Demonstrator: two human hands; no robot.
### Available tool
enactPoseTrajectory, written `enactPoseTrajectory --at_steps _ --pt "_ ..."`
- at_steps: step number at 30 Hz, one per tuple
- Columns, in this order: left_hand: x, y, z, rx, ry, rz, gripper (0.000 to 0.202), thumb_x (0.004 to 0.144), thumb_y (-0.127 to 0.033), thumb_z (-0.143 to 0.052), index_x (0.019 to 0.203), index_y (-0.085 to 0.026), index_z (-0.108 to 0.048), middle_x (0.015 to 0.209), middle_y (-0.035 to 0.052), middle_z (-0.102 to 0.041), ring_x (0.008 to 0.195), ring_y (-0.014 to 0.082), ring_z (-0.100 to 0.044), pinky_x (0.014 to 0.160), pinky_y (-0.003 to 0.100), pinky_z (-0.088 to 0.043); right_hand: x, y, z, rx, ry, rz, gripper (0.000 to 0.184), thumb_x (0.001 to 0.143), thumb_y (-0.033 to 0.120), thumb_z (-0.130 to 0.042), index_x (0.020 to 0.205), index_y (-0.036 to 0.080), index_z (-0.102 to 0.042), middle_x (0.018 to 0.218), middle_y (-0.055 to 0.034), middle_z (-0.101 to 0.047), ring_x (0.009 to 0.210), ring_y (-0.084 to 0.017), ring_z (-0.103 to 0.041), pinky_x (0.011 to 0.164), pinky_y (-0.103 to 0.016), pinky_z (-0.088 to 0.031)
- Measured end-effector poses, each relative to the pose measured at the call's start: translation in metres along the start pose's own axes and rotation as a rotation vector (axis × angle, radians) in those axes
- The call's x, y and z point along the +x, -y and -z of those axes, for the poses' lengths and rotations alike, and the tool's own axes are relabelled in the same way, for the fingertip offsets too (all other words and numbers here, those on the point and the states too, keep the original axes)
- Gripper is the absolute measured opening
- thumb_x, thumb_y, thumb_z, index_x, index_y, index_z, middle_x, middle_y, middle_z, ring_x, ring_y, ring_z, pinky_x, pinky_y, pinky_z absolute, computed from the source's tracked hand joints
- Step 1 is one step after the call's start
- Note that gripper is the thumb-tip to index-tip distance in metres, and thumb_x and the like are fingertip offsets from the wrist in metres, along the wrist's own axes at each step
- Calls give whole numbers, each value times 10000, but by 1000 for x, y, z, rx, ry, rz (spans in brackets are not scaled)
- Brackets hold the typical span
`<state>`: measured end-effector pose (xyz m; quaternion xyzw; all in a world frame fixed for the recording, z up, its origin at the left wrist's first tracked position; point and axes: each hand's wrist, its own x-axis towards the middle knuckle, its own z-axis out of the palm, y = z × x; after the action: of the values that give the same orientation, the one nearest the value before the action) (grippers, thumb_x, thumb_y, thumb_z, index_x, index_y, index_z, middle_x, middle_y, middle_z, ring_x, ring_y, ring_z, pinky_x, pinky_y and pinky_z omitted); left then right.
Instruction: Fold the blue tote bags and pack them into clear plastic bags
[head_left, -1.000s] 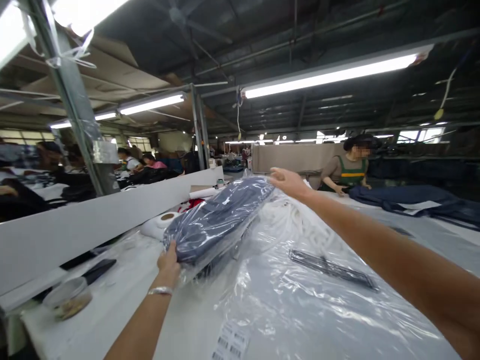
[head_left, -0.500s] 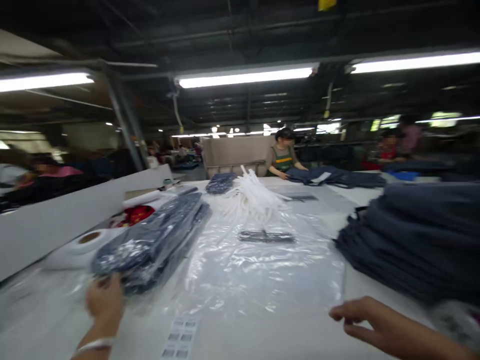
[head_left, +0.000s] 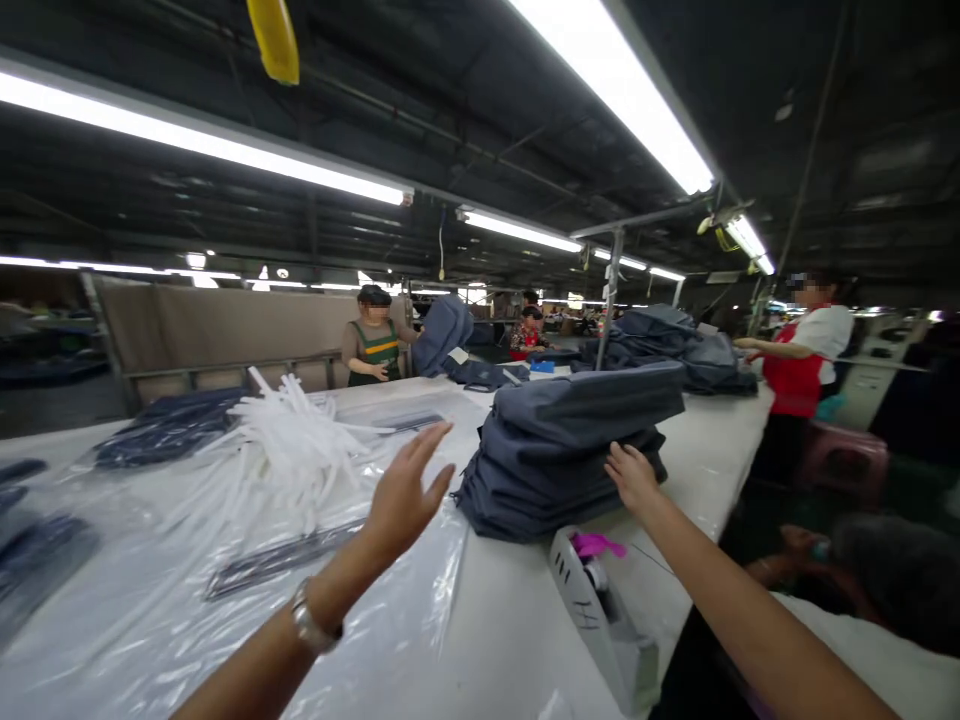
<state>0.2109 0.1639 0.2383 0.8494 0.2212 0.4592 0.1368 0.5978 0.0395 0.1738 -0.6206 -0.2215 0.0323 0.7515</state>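
A stack of dark blue-grey cloth pieces (head_left: 555, 455) stands on the white table, its top piece jutting out to the right. My left hand (head_left: 409, 495) is raised to the left of the stack, empty, thumb and fingers apart. At the stack's right side is my right hand (head_left: 634, 478), fingers slightly bent and close against the cloth; whether they press on it is hard to tell. Just in front of the stack lies a grey tape dispenser (head_left: 600, 610) with something pink on it.
Clear plastic bags (head_left: 375, 640) cover the table's left part, with a bundle of white strips (head_left: 292, 440) on top. Bagged dark cloth (head_left: 176, 425) lies behind. Co-workers stand across the table (head_left: 375, 345) and at its right edge (head_left: 802, 345); another person (head_left: 892, 580) is low at right.
The view has swung right, bringing the stack to the middle. My left hand has left the bagged cloth pile and come up beside the stack; my right hand has reached the stack's right side.
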Motion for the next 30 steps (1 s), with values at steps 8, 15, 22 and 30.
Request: enactPoseTrajectory --at_steps 8,15,22,30 --pt "175 -85 -144 259 266 -328 647 920 -460 -542 1482 -183 -378 1539 145 -404 1407 255 -398 1125 350 -365 28 -7 -32 410 19 -253 144 826 173 -704 756 195 -581 719 18 -655 666 -113 -646 712 -258 -617" --pt "160 -91 -210 397 428 -330 901 627 -692 -752 1319 -163 -518 1136 184 -656 1064 355 -622 904 432 -466 34 0 -38 612 170 -355 127 929 223 -595 828 160 -639 749 -30 -693 688 -144 -676 665 -253 -619" --pt "149 -83 -217 481 448 -366 335 812 -318 -714 1092 -160 -617 1045 142 -697 984 275 -665 847 362 -468 16 2 -37 771 337 -381 236 983 197 -417 907 190 -640 916 -64 -729 917 -171 -711 873 -344 -610" --pt "148 -78 -98 531 372 -425 272 899 -367 -601 1140 -246 -640 1082 72 -726 955 266 -692 743 318 -491 25 13 -41 787 359 -433 238 836 17 -468 745 199 -592 796 -27 -736 819 -148 -725 859 -316 -602"
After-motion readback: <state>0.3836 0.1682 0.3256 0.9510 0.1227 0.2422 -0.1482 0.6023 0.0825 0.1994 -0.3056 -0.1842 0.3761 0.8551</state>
